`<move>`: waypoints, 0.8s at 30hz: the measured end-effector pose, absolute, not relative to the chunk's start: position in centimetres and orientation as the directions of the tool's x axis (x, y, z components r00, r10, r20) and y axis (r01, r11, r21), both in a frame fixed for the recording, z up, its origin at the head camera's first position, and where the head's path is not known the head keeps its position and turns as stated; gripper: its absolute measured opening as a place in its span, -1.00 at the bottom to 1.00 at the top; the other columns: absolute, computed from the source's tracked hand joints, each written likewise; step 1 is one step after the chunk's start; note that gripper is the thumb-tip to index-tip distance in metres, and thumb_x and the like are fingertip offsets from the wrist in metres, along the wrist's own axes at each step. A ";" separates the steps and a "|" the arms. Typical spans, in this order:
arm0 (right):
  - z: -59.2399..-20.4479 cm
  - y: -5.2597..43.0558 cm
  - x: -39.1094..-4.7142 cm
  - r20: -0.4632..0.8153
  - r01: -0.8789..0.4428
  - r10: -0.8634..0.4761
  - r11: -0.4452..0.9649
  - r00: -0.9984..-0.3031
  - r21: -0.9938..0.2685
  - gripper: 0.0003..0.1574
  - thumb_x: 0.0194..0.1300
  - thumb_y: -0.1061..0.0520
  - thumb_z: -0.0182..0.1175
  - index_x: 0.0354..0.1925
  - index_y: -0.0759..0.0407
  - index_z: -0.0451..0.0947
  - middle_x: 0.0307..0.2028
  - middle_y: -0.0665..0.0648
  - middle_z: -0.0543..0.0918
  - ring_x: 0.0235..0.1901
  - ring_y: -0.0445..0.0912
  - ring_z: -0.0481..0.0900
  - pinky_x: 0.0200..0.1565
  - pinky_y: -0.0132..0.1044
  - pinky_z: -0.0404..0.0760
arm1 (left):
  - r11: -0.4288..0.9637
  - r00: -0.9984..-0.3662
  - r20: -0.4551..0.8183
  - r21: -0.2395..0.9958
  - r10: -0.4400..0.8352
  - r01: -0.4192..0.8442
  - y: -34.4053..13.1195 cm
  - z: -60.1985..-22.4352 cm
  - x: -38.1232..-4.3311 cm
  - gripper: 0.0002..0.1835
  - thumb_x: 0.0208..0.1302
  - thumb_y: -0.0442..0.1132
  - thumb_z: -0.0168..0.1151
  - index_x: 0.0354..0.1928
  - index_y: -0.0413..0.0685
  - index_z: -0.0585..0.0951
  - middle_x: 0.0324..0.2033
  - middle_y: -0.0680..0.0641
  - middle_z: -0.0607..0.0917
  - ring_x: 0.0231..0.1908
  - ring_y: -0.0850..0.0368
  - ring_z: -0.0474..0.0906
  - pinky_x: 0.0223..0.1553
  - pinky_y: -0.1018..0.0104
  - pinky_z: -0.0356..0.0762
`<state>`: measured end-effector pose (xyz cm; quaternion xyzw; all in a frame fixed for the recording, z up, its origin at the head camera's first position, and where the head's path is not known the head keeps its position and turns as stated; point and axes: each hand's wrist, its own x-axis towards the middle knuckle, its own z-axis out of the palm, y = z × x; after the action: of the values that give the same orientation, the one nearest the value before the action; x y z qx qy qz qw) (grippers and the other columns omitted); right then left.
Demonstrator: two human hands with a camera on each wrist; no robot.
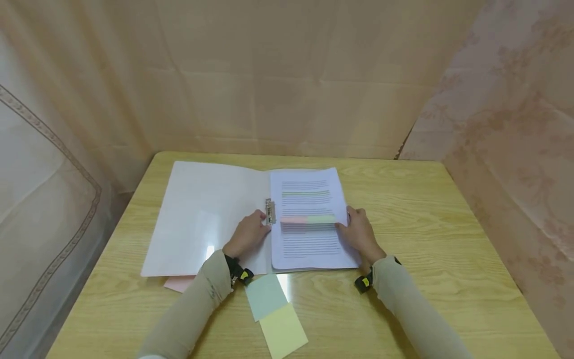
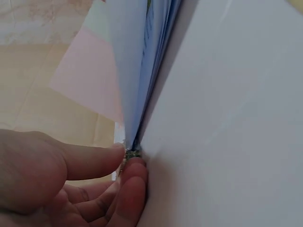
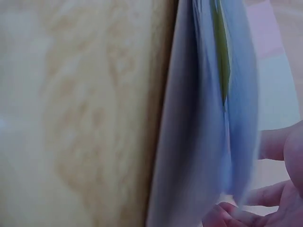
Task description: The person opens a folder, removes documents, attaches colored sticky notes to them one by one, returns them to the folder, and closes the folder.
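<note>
A white lever-clip binder (image 1: 202, 214) lies spread on the table, its metal clip (image 1: 270, 211) at the inner left edge of a stack of printed sheets (image 1: 309, 249). My left hand (image 1: 248, 233) pinches at that clip, thumb on one side and curled fingers on the other in the left wrist view. At the stack's right edge, my right hand (image 1: 360, 232) grips the sheets, thumb on top and fingers at the side. A pink sticky note (image 1: 293, 219) and a green sticky note (image 1: 320, 219) stand up across the top page.
In front of the binder, a green sticky pad (image 1: 266, 296) and a yellow sticky pad (image 1: 283, 330) overlap. A pink sheet (image 1: 179, 283) pokes out from under the left cover. Curtains (image 1: 269, 89) hang behind the wooden table (image 1: 430, 239).
</note>
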<state>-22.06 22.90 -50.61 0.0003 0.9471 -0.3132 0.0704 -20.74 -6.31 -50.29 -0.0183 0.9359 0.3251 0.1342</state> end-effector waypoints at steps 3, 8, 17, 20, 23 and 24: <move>-50.7 23.0 -22.2 -0.130 0.007 -0.079 0.828 -0.988 -0.560 -0.28 0.29 0.10 0.21 0.31 0.40 0.31 0.15 0.47 0.38 0.16 0.29 0.40 0.20 0.15 0.38 | 0.760 -0.967 -0.252 0.637 0.048 -0.129 -6.3 -50.4 -20.7 -0.55 0.37 -0.13 0.15 0.20 -0.22 0.45 0.00 -0.20 0.66 -0.07 -0.03 0.59 -0.02 0.09 0.54; -51.1 23.6 -22.3 -0.115 -0.045 -0.127 0.840 -0.985 -0.541 -0.36 0.27 0.08 0.23 0.23 0.39 0.44 0.09 0.42 0.42 0.08 0.23 0.40 0.11 0.11 0.40 | 0.682 -0.973 -0.231 0.715 0.020 -0.156 -6.2 -50.8 -20.7 -0.54 0.32 -0.12 0.22 0.18 -0.20 0.50 -0.21 -0.12 0.70 -0.22 0.05 0.59 -0.15 0.21 0.50; -51.5 26.0 -21.0 -0.134 0.012 -0.071 0.845 -0.988 -0.535 -0.34 0.26 0.04 0.26 0.22 0.37 0.45 0.11 0.40 0.39 0.11 0.23 0.38 0.15 0.11 0.39 | 0.647 -0.977 -0.206 0.753 0.053 -0.123 -4.1 -51.1 -21.0 -0.56 0.28 -0.14 0.27 0.14 -0.19 0.55 -0.31 -0.08 0.69 -0.32 0.12 0.55 -0.25 0.28 0.46; -51.2 26.6 -20.9 -0.132 0.016 -0.062 0.854 -0.989 -0.521 -0.34 0.26 0.05 0.27 0.22 0.38 0.45 0.12 0.41 0.38 0.11 0.23 0.37 0.14 0.11 0.39 | 0.667 -0.977 -0.201 0.738 0.069 -0.104 -3.8 -50.3 -20.9 -0.56 0.30 -0.13 0.24 0.15 -0.17 0.55 -0.28 -0.08 0.69 -0.33 0.12 0.55 -0.28 0.30 0.46; -51.1 26.6 -20.9 -0.139 0.003 -0.082 0.851 -0.987 -0.525 -0.34 0.25 0.06 0.27 0.23 0.38 0.44 0.11 0.40 0.37 0.10 0.22 0.37 0.12 0.10 0.40 | 0.716 -0.982 -0.186 0.691 0.044 -0.099 -5.0 -49.0 -20.3 -0.59 0.32 -0.12 0.21 0.15 -0.13 0.56 -0.27 -0.07 0.69 -0.33 0.11 0.56 -0.30 0.31 0.47; -51.1 26.4 -21.0 -0.143 0.003 -0.085 0.851 -0.986 -0.526 -0.33 0.25 0.05 0.27 0.23 0.38 0.44 0.11 0.40 0.37 0.09 0.21 0.38 0.11 0.09 0.41 | 0.733 -0.984 -0.177 0.673 0.032 -0.098 -5.7 -48.4 -20.1 -0.60 0.33 -0.12 0.20 0.15 -0.13 0.56 -0.26 -0.08 0.69 -0.32 0.09 0.56 -0.29 0.28 0.48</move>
<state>-20.96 26.45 -51.06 -0.0212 0.9585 -0.2725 0.0807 -20.08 -5.66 -48.41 -0.0179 0.9267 0.3648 0.0886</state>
